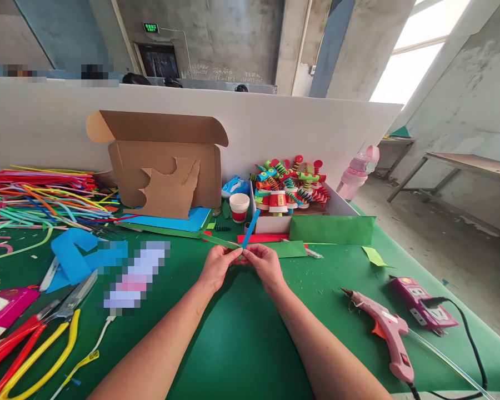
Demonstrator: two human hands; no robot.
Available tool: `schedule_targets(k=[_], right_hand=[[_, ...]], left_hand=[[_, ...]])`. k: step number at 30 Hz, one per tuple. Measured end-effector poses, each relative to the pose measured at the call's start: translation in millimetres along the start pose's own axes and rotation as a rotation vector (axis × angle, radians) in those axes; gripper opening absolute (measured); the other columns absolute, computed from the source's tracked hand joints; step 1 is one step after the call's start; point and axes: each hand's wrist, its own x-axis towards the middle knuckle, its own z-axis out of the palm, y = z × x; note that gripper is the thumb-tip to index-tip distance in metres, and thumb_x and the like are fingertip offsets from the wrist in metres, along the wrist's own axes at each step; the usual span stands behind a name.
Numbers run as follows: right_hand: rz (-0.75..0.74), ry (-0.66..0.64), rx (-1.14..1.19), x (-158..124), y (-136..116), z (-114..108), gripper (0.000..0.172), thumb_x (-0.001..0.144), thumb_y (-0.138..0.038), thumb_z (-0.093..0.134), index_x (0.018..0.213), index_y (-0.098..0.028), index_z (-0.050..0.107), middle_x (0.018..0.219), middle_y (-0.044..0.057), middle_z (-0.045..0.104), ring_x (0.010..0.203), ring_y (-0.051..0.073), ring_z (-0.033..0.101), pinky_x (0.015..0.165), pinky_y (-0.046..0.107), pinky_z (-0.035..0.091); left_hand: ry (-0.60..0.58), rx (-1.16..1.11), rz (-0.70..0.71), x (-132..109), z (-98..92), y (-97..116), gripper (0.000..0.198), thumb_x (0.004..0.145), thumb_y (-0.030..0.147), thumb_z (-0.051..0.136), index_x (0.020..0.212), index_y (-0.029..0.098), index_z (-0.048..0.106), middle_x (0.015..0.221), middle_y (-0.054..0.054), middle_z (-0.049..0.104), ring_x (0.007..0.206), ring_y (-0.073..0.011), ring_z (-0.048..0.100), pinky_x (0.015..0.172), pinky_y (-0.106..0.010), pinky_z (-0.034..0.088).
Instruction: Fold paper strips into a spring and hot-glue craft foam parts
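Observation:
My left hand (217,265) and my right hand (265,265) meet over the middle of the table, fingertips pinched together. Between them, a narrow green paper strip (221,241) runs off to the left and a blue paper strip (251,228) sticks up at a slant. The strips cross at my fingertips, where my thumbs hide the join. Just beyond my hands lie a green paper sheet (290,249) and a red strip (263,238). Stacked paper cups (239,208) stand behind them.
Right: a pink glue gun (381,319) and purple power strip (423,305). Left: yellow-handled scissors (73,333), red-handled scissors (16,344), blue paper (73,258) and many pipe cleaners (50,194). Behind: an open cardboard box (166,130), a box of paper-cup figures (270,225), a pink bottle (353,176).

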Motion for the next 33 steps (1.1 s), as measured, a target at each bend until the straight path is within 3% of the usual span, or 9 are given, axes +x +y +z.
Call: schedule_targets(k=[7,14,18,21,27,33], right_hand=[[0.077,-0.063,-0.043,1.4,-10.8,-6.7,0.038,0.047,-0.043,0.087,0.062,-0.015,0.065,0.056,-0.001,0.063,0.053,0.012,0.059,0.061,0.028,0.052],[-0.024,0.044,0.064,-1.7,0.2,3.0,0.034,0.052,-0.039,0.085,0.066,-0.018,0.063,0.062,-0.001,0.067,0.058,0.013,0.062,0.063,0.028,0.053],[-0.055,0.047,0.096,-3.6,2.9,6.9,0.03,0.057,-0.037,0.084,0.07,-0.018,0.064,0.066,0.0,0.069,0.06,0.014,0.064,0.067,0.03,0.055],[-0.026,-0.003,0.124,-2.9,-2.2,3.9,0.031,0.055,-0.035,0.086,0.074,-0.018,0.067,0.071,0.0,0.071,0.062,0.013,0.064,0.067,0.028,0.055],[0.173,-0.041,0.287,2.5,-4.2,-6.1,0.042,0.043,-0.035,0.093,0.068,-0.014,0.068,0.057,-0.001,0.065,0.053,0.009,0.06,0.059,0.021,0.054],[0.184,-0.114,0.371,0.2,-3.4,-6.8,0.038,0.048,-0.024,0.093,0.071,-0.016,0.065,0.059,-0.003,0.063,0.054,0.008,0.06,0.059,0.02,0.055]], left_hand=[[-0.042,0.226,0.008,-2.1,-3.5,11.1,0.031,0.054,0.04,0.082,0.064,0.014,0.069,0.062,-0.003,0.065,0.057,-0.0121,0.051,0.056,-0.026,0.04],[-0.006,-0.03,-0.036,-2.4,2.7,2.0,0.031,0.055,0.037,0.083,0.067,0.015,0.064,0.065,-0.002,0.065,0.059,-0.0115,0.055,0.06,-0.025,0.041],[0.043,-0.051,-0.008,-3.3,5.3,3.7,0.031,0.053,0.035,0.084,0.065,0.014,0.065,0.062,0.0,0.063,0.057,-0.0094,0.051,0.056,-0.023,0.037],[0.052,-0.054,0.012,-3.0,2.5,9.7,0.03,0.052,0.034,0.084,0.065,0.014,0.066,0.06,0.001,0.061,0.056,-0.0084,0.049,0.057,-0.023,0.038],[-0.077,0.021,-0.021,-5.4,0.5,17.6,0.027,0.052,0.031,0.084,0.063,0.014,0.066,0.06,0.001,0.06,0.057,-0.0096,0.05,0.059,-0.024,0.04],[-0.034,0.051,-0.007,-8.2,3.8,18.9,0.028,0.05,0.031,0.084,0.063,0.015,0.067,0.062,0.001,0.061,0.059,-0.0098,0.051,0.06,-0.024,0.041]])
